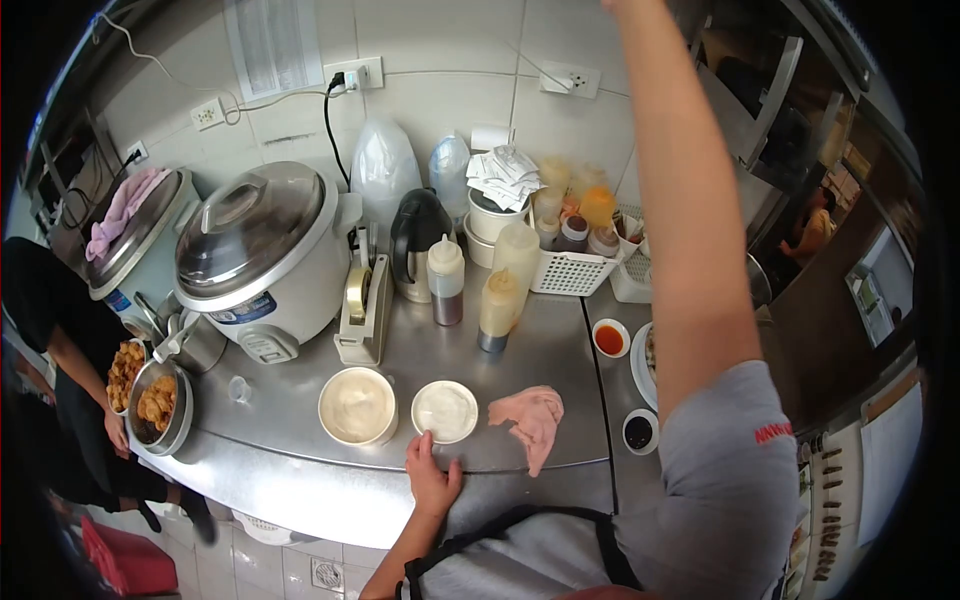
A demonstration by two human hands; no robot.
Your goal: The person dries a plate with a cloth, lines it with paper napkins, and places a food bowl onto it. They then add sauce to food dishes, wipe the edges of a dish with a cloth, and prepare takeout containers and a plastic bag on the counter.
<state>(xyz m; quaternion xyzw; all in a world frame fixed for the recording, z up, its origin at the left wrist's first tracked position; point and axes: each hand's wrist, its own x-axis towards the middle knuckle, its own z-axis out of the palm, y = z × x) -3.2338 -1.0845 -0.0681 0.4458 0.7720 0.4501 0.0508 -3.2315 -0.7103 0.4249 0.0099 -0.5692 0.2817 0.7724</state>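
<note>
My left hand [433,482] rests at the front of the steel counter, its fingers apart and a fingertip touching the near rim of a small white bowl [445,412]. To the left of that bowl is a larger white bowl [358,406] with something pale inside. A crumpled pink cloth [536,420] lies to the right of the small bowl. My right arm stretches up past the top edge of the picture, so that hand is out of sight. Behind the bowls stand squeeze bottles, one with dark contents [446,290] and one yellowish [497,315].
A large rice cooker [262,250] and a tape dispenser [362,320] stand at the left. Fried food fills a metal bowl [160,400] near a person in black [60,350]. Sauce dishes [610,339] and a white basket [570,272] are at the right.
</note>
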